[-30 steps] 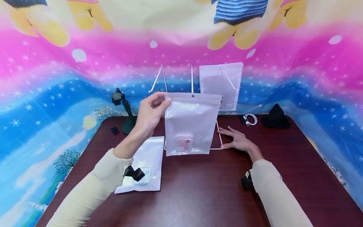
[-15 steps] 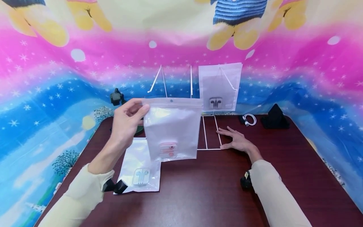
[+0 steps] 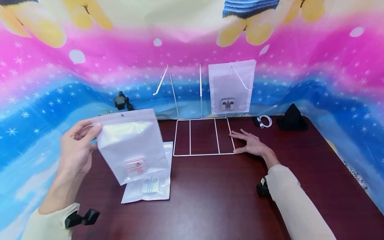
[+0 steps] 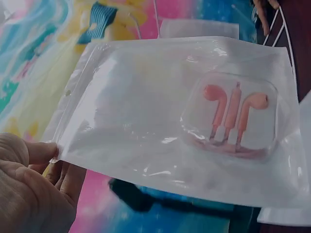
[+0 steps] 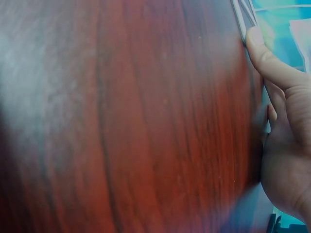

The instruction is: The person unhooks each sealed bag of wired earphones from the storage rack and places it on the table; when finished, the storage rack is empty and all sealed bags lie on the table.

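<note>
My left hand [image 3: 76, 145] pinches the top corner of a white zip bag [image 3: 129, 138] between thumb and fingers. In the left wrist view, pink earphones [image 4: 233, 114] in a clear square case show through its front. The bag hangs tilted over a second zip bag [image 3: 166, 195], which lies on the table with pale earphones [image 3: 150, 185] inside and is partly covered. My right hand [image 3: 252, 145], fingers spread, touches the right side of a white wire display rack [image 3: 190, 137]. On the rack's right hook hangs another bag [image 3: 231, 80] with dark earphones.
Behind my left hand is a black stand [image 3: 120, 101], its base hidden by the held bag. A coiled white cable [image 3: 265, 122] and a black triangular holder [image 3: 292, 118] sit at the back right of the brown table [image 3: 216, 196]. A printed cloth [image 3: 186, 23] surrounds the table.
My left hand has carried the pink-earphone bag left and down from in front of the rack, tilting it. The rack's base now shows. My right hand has stayed at the rack's side.
</note>
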`<state>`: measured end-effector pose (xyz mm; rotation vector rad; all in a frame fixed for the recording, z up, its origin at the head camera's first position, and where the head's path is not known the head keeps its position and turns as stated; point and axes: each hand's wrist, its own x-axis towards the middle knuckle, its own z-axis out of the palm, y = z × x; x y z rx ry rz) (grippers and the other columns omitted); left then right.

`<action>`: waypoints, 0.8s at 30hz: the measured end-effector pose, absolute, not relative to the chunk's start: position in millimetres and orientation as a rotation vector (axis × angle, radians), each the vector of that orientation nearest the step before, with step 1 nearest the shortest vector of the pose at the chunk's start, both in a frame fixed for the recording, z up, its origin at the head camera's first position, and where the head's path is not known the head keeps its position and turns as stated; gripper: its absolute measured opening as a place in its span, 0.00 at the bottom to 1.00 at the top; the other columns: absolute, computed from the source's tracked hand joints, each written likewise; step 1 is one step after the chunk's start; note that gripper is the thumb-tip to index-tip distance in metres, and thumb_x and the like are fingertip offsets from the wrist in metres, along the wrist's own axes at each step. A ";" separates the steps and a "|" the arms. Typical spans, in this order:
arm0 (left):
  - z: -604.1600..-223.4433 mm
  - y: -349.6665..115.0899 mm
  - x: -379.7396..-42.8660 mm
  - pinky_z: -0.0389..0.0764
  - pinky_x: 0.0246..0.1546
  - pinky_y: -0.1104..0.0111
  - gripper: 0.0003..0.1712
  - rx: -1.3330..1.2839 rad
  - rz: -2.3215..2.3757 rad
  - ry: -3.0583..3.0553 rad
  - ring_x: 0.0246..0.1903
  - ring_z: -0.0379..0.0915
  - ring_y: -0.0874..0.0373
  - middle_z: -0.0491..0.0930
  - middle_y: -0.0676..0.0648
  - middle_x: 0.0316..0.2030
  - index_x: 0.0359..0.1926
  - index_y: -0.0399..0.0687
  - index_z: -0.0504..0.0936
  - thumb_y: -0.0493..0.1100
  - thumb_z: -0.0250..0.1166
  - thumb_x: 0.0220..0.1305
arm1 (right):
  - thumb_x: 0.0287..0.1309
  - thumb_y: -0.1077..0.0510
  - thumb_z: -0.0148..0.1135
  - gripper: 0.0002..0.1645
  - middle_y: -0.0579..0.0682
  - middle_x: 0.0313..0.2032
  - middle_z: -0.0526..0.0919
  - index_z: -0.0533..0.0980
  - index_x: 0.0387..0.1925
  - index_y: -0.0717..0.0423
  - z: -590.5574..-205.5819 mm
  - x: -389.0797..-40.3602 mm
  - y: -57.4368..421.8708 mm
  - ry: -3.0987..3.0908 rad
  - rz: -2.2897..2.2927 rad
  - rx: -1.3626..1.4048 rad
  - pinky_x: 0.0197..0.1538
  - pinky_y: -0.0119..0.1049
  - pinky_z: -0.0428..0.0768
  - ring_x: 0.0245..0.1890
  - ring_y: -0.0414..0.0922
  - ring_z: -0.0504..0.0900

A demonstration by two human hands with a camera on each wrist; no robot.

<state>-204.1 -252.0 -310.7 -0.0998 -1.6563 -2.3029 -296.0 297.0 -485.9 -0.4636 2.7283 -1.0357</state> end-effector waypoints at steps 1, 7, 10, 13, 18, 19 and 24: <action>-312.7 -259.8 -202.4 0.87 0.24 0.67 0.12 -0.084 -2.323 -1.633 0.29 0.87 0.57 0.90 0.45 0.34 0.49 0.38 0.88 0.30 0.71 0.64 | 0.60 0.46 0.75 0.49 0.55 0.81 0.55 0.64 0.79 0.49 -485.9 -296.8 297.1 2.728 -1.028 -0.467 0.75 0.71 0.33 0.82 0.61 0.37; -319.6 -309.0 -191.5 0.87 0.22 0.64 0.12 0.024 -2.397 -1.553 0.30 0.89 0.55 0.90 0.45 0.34 0.48 0.39 0.89 0.26 0.66 0.67 | 0.60 0.45 0.75 0.50 0.55 0.81 0.55 0.63 0.79 0.48 -485.2 -298.1 298.1 2.726 -1.008 -0.478 0.75 0.70 0.32 0.82 0.61 0.36; -320.8 -333.4 -188.6 0.86 0.23 0.66 0.13 0.140 -2.342 -1.638 0.31 0.88 0.58 0.91 0.49 0.35 0.50 0.43 0.89 0.31 0.69 0.66 | 0.60 0.45 0.75 0.50 0.55 0.81 0.54 0.63 0.79 0.48 -484.7 -297.8 299.0 2.725 -1.012 -0.470 0.75 0.71 0.32 0.82 0.61 0.36; -326.0 -352.0 -189.1 0.85 0.24 0.69 0.19 0.297 -2.187 -1.822 0.33 0.85 0.63 0.88 0.57 0.38 0.55 0.49 0.86 0.39 0.75 0.63 | 0.60 0.44 0.75 0.50 0.55 0.81 0.55 0.64 0.79 0.49 -483.8 -297.3 299.1 2.732 -1.012 -0.483 0.75 0.71 0.33 0.82 0.62 0.36; -339.6 -375.4 -194.8 0.82 0.24 0.75 0.30 0.470 -1.972 -2.082 0.36 0.77 0.68 0.80 0.64 0.40 0.62 0.58 0.79 0.50 0.78 0.60 | 0.60 0.44 0.75 0.49 0.56 0.81 0.55 0.65 0.78 0.51 -482.2 -297.1 299.7 2.739 -1.011 -0.512 0.75 0.71 0.34 0.82 0.63 0.37; -342.0 -379.6 -195.8 0.82 0.24 0.75 0.30 0.485 -1.950 -2.115 0.36 0.76 0.68 0.79 0.65 0.39 0.62 0.59 0.79 0.51 0.77 0.60 | 0.60 0.44 0.75 0.49 0.56 0.81 0.56 0.65 0.78 0.50 -482.6 -297.4 299.6 2.737 -1.010 -0.512 0.76 0.70 0.33 0.82 0.63 0.37; -351.3 -397.0 -200.7 0.81 0.24 0.76 0.29 0.538 -1.906 -2.215 0.32 0.76 0.69 0.79 0.69 0.35 0.62 0.62 0.78 0.51 0.77 0.62 | 0.60 0.45 0.75 0.49 0.56 0.81 0.55 0.65 0.78 0.51 -483.4 -298.3 299.5 2.733 -1.012 -0.515 0.76 0.70 0.33 0.82 0.63 0.37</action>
